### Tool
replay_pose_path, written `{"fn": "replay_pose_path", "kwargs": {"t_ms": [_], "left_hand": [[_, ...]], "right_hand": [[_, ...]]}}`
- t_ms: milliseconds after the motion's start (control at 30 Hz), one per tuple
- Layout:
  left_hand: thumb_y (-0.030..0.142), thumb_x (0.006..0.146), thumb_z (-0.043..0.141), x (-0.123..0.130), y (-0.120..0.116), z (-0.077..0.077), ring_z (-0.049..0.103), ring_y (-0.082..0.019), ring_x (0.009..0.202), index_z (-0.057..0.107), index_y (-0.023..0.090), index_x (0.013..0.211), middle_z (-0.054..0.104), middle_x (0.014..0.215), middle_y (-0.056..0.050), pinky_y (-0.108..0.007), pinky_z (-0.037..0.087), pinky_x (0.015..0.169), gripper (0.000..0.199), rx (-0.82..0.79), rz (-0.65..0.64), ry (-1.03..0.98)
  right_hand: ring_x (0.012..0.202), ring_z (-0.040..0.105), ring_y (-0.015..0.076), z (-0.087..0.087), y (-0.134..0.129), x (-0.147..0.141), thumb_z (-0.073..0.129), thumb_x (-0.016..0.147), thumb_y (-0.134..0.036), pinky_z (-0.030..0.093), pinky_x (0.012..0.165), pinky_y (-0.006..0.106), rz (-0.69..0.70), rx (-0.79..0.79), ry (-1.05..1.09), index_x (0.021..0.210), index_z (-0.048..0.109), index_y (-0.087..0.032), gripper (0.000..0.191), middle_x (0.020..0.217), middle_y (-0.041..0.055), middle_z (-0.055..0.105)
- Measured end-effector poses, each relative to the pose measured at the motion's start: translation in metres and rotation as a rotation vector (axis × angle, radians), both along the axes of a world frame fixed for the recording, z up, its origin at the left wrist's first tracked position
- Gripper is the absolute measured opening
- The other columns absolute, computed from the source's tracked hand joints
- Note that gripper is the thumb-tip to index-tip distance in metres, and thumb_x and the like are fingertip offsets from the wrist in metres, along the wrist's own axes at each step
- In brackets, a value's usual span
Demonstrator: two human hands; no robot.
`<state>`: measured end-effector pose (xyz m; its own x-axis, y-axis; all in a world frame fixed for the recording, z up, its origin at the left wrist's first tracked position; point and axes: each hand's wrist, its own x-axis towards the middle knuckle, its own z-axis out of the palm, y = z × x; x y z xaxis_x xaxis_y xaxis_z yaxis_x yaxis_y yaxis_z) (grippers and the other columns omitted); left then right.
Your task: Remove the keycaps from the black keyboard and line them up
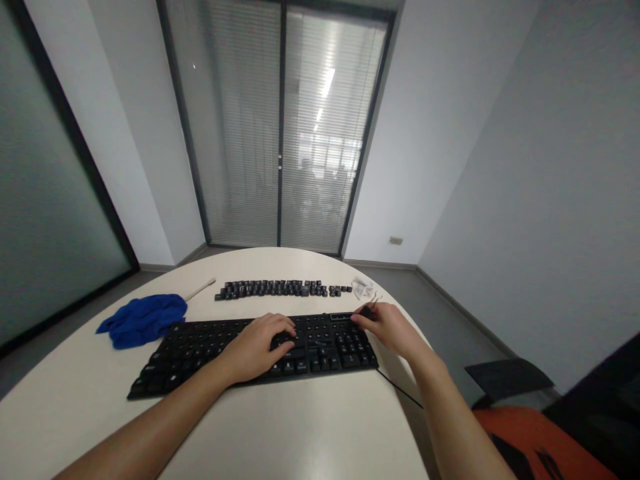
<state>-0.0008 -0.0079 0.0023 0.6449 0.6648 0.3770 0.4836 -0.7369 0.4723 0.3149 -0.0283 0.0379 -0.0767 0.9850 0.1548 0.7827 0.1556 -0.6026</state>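
A black keyboard (310,357) lies on the white round table (300,427). My left hand (260,347) rests over its middle, fingers curled down and slightly apart on the keys; nothing shows in it. At the keyboard's top right corner is my right hand (383,323), thumb and fingers pinched on a small tool (370,308) with a dark handle and thin wire loops pointing up and away. Beyond the keyboard, loose black keycaps (280,288) stand in rows.
A blue cloth (145,320) lies left of the keyboard, with a thin brush-like stick (203,288) beyond it. Crumpled clear plastic (363,287) sits right of the keycaps. A cable (400,389) runs off the right edge, near an orange chair (535,440).
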Motion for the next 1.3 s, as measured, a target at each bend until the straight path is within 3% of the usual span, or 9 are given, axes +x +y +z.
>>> {"fn": "replay_pose_path", "kwargs": {"t_ms": [133,333,633,833,1033,1300], "left_hand": [[0.025,0.091,0.058,-0.001,0.000,-0.001,0.059,-0.020,0.107,0.061,0.024,0.099,0.065,0.113,-0.004,-0.040,0.046,0.097,0.009,0.004,-0.007,0.004],[0.027,0.091,0.057,0.000,0.000,0.000,0.059,-0.021,0.107,0.061,0.024,0.099,0.065,0.113,-0.004,-0.041,0.046,0.097,0.009,-0.001,-0.010,0.008],[0.027,0.091,0.057,0.000,-0.001,0.002,0.060,-0.021,0.105,0.062,0.024,0.098,0.066,0.112,-0.004,-0.040,0.047,0.096,0.009,-0.003,-0.005,-0.004],[0.028,0.090,0.058,0.001,-0.001,0.004,0.060,-0.021,0.104,0.063,0.024,0.102,0.067,0.110,-0.004,-0.040,0.047,0.096,0.013,-0.029,0.009,-0.030],[0.028,0.090,0.057,0.002,-0.001,0.005,0.061,-0.021,0.104,0.063,0.024,0.104,0.069,0.108,-0.004,-0.038,0.047,0.095,0.016,-0.044,0.034,-0.036],[0.035,0.091,0.054,0.005,-0.005,0.004,0.065,-0.023,0.098,0.065,0.026,0.107,0.071,0.106,-0.003,-0.037,0.049,0.090,0.021,0.034,0.148,0.078]], "right_hand": [[0.064,0.069,0.0197,-0.010,0.007,0.003,0.061,0.084,-0.035,0.049,0.060,0.026,-0.085,-0.080,0.107,0.084,0.072,-0.014,0.024,0.071,0.0073,0.074],[0.060,0.070,0.0187,-0.019,0.015,0.006,0.063,0.083,-0.031,0.054,0.057,0.026,-0.168,-0.164,0.294,0.074,0.068,-0.013,0.021,0.073,0.0100,0.075],[0.058,0.070,0.0182,-0.016,0.017,0.007,0.061,0.084,-0.033,0.054,0.056,0.025,-0.291,-0.101,0.259,0.070,0.067,-0.013,0.025,0.070,0.0112,0.074],[0.062,0.070,0.0181,-0.011,0.009,-0.027,0.059,0.086,-0.050,0.055,0.062,0.028,-0.121,0.118,0.409,0.086,0.064,-0.016,0.034,0.083,0.0096,0.075],[0.074,0.071,0.0201,-0.017,0.000,-0.070,0.055,0.089,-0.053,0.057,0.069,0.031,0.055,0.114,0.498,0.100,0.067,-0.017,0.040,0.091,0.0092,0.075],[0.084,0.071,0.0205,-0.019,-0.004,-0.082,0.057,0.090,-0.043,0.055,0.080,0.032,0.128,0.129,0.428,0.107,0.071,-0.021,0.031,0.094,0.0049,0.076]]}}
